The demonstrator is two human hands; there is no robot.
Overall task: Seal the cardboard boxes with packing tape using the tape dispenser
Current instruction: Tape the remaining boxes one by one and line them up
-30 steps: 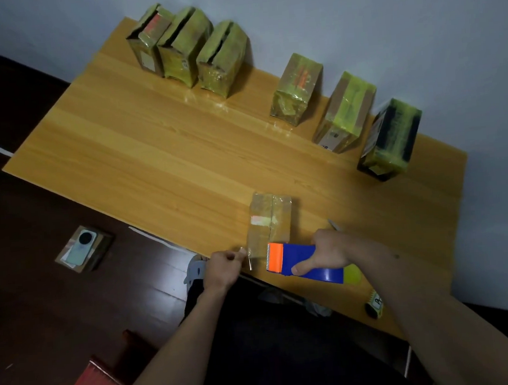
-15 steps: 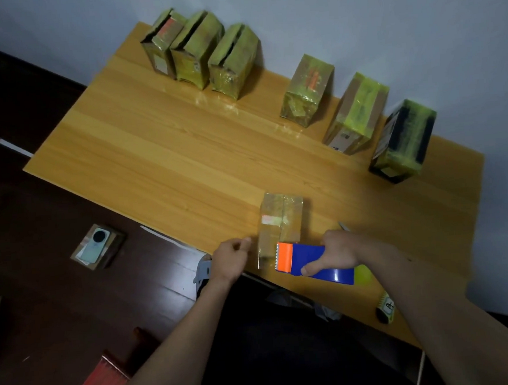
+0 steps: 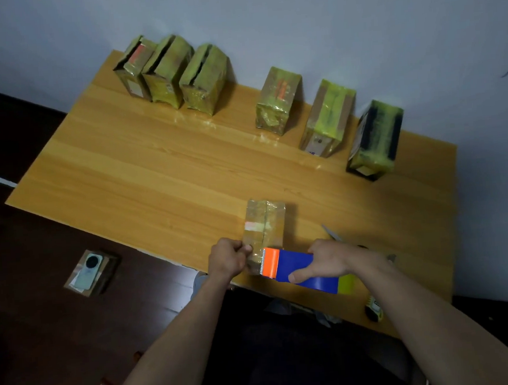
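Note:
A small cardboard box (image 3: 265, 225), glossy with clear tape, stands near the front edge of the wooden table (image 3: 142, 176). My right hand (image 3: 328, 259) grips a blue tape dispenser (image 3: 298, 268) whose orange toothed end sits against the box's near right side. My left hand (image 3: 230, 256) pinches the free end of the clear tape against the box's near left corner. A short strip of tape spans from the dispenser to my left fingers.
Six taped boxes line the wall: three open-topped ones (image 3: 173, 74) at the back left, then a yellowish box (image 3: 277, 99), another (image 3: 327, 116) and a dark one (image 3: 374, 140). A metal blade (image 3: 330, 232) and a tape measure (image 3: 376, 310) lie at the right. A phone (image 3: 88, 270) lies on the floor.
My left hand moved right from beside the table edge to the box's near corner, carrying the tape end. The dispenser's orange end came closer to the box. The camera shifted.

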